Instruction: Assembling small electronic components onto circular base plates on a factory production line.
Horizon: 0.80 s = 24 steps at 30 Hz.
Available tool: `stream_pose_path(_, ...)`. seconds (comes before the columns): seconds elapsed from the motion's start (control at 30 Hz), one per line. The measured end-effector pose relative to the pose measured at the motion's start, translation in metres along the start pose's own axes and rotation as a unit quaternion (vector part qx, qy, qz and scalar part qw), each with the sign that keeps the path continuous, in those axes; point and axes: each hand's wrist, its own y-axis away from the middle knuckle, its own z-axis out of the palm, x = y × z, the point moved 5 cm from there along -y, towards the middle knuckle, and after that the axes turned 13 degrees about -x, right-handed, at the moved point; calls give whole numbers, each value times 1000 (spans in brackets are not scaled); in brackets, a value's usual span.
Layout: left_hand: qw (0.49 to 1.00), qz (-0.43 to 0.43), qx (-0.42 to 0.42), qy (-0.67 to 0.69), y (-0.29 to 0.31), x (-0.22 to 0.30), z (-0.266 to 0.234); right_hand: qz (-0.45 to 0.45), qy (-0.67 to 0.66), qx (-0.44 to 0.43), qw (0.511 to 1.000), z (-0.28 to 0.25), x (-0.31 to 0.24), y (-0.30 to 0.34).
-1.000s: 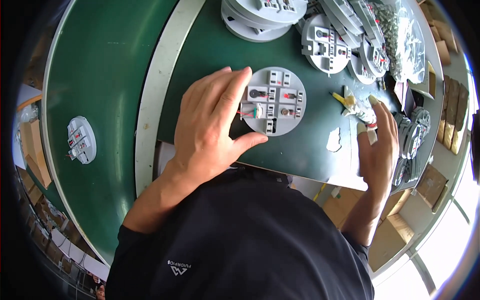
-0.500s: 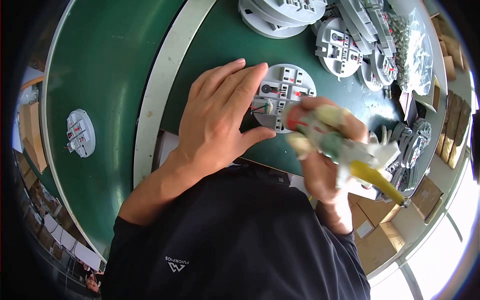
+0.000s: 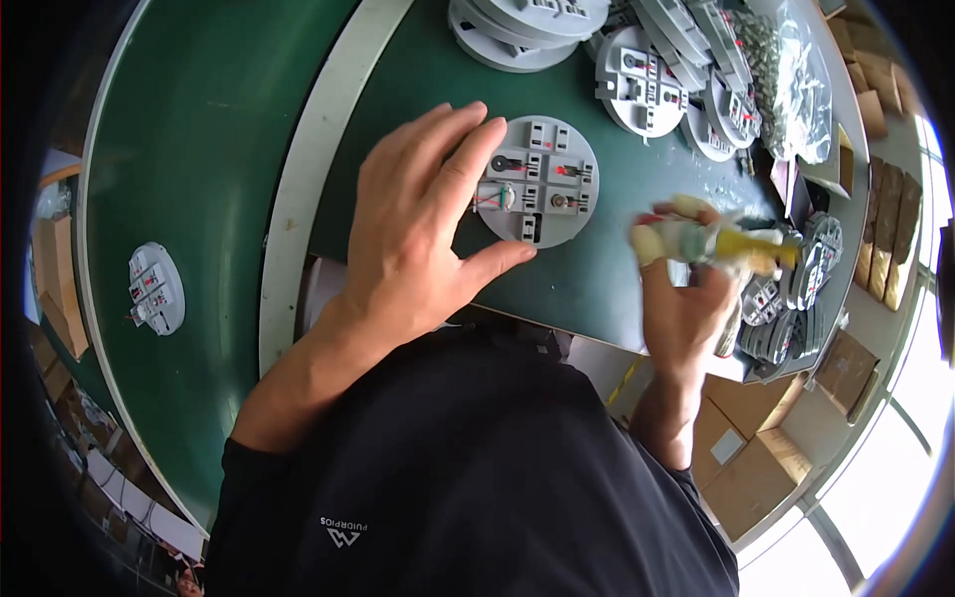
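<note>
A round light-grey plastic disc [image 3: 565, 227] lies on the green worktop. It carries small sockets with red and black parts, and thin red and green wires show at its left edge. My left hand [image 3: 418, 224] rests at the disc's left rim, fingers stretched and thumb apart, covering that edge. Off to the right of the disc, my right hand [image 3: 686, 308] is closed around a hand tool [image 3: 716, 242] with a whitish, greenish body and a yellow end. Motion smears the tool, so its exact kind is unclear. Pale finger cots seem to cover some right fingertips.
Stacked grey discs [image 3: 527, 45] stand at the back, with more [image 3: 645, 85] beside a clear plastic bag [image 3: 806, 90] of small parts. Another pile [image 3: 791, 333] sits at the right. One disc [image 3: 157, 289] lies on the green belt left of a pale rail [image 3: 323, 149].
My right hand has moved right, away from the disc, carrying the tool and turning it. The left hand has stayed at the disc's edge. The whole view has shifted slightly.
</note>
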Motion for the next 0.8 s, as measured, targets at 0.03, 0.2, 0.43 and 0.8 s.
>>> stream_pose_path(0.03, 1000, 17, 21, -2, -6, 5, -4, 24, 180, 2, 983, -23, 11, 6)
stream_pose_path(0.2, 999, 10, -33, -36, -29, 23, 17, 14, -129, 71, 989, -35, 40, 4)
stream_pose_path(0.43, 1000, 14, -13, 15, -36, 18, 25, -139, -63, -29, 988, 39, 6, -25)
stream_pose_path(0.8, 999, 18, -29, 14, -36, 12, 26, -169, 43, -35, 984, 47, 3, -34)
